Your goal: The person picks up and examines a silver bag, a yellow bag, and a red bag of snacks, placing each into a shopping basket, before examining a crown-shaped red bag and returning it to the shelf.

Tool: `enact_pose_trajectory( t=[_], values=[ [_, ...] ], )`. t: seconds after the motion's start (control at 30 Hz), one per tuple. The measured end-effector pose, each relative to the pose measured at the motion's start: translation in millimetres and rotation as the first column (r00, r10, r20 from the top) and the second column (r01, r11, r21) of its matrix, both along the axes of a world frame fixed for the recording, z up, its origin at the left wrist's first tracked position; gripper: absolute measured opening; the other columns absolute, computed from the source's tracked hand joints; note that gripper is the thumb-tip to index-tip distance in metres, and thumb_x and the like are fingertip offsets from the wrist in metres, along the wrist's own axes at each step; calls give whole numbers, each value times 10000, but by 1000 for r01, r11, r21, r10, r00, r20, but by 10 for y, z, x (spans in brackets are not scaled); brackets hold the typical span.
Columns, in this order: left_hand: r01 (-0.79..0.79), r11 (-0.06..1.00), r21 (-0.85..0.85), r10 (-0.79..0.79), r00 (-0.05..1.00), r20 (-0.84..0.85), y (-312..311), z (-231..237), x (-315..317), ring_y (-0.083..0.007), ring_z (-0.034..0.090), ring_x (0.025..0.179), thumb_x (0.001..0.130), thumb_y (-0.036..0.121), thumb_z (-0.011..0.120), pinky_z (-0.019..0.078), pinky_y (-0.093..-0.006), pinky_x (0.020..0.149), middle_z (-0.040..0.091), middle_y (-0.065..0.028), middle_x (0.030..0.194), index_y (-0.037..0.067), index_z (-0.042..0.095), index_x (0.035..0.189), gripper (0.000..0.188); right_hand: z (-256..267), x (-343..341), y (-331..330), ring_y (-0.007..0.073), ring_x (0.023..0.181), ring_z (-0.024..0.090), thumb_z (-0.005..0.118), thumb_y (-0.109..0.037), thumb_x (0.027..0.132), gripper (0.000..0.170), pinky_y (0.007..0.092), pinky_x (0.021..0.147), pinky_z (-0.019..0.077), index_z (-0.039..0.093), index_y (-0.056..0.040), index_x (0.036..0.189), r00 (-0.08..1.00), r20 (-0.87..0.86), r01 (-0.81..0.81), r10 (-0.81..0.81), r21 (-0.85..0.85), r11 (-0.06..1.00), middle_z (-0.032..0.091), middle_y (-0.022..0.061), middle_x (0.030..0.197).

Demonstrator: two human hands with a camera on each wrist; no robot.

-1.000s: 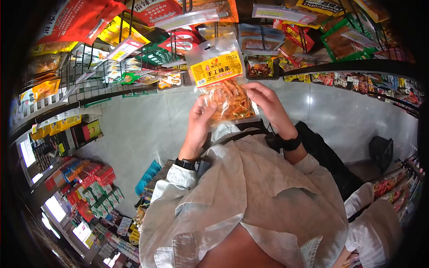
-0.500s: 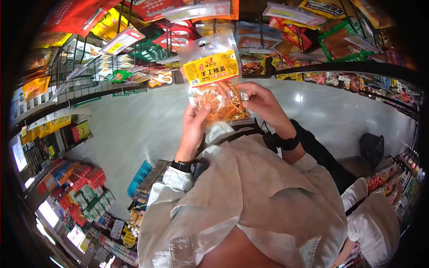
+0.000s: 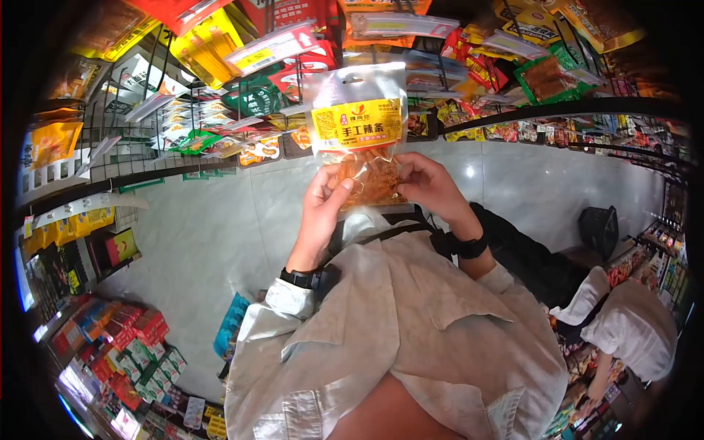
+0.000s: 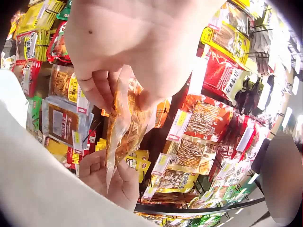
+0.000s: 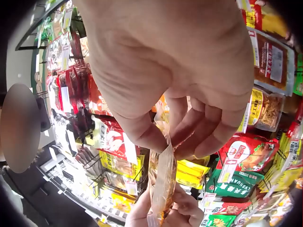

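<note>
Packet (image 3: 358, 128) stood slightly straighter than in the earlier frame, between the wearer and the rack (image 3: 572, 108).
Likeliest fault, judged from grip: top flopping over or packet slipping, because left hand (image 3: 328, 192) and right hand (image 3: 433, 187) pinched only its lower sides, fingers curled, barely parted. Around: person in white (image 3: 632, 323) bent at right; hanging bags (image 3: 207, 50) and price tags (image 3: 270, 48) crowded the far side, apt to snag it.

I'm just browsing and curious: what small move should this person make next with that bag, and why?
Perhaps turn the bag over to see its back: the left hand and right hand hold its lower sides, and its yellow label already faces the head camera.
</note>
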State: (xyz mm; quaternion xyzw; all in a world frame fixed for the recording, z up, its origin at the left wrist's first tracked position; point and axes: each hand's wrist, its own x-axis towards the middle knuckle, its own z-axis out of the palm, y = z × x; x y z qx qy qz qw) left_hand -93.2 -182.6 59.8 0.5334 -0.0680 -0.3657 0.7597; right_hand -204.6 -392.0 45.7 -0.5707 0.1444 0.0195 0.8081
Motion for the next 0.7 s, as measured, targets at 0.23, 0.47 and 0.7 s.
enact_pose_trajectory(
  t=[0.23,0.47,0.7],
  values=[
    [83,996,-38,-87,991,-103,540,-237,186,-123,582,1109,983,51,566,455,-297,953,627,-50,1208,15,520,1292,313,67,85,592,48,869,551,625,67,859,405,214,746,484,553,-23,1247,994,-74,68,-75,-96,993,539,-22,951],
    [203,975,-96,-221,942,-253,930,-410,381,-183,569,1193,999,96,551,442,-356,1037,587,-90,1309,-1,489,1350,370,291,161,1095,43,868,540,609,88,842,377,210,768,476,555,12,1207,970,-225,52,-98,-200,978,565,-11,970],
    [320,940,-120,-341,887,-311,1075,-594,420,-134,582,1144,986,94,579,459,-299,979,628,-54,1246,23,539,1332,356,342,-3,1399,54,850,581,636,77,844,371,213,766,482,556,26,1203,939,-281,152,-196,-172,973,609,11,949]
  ],
)
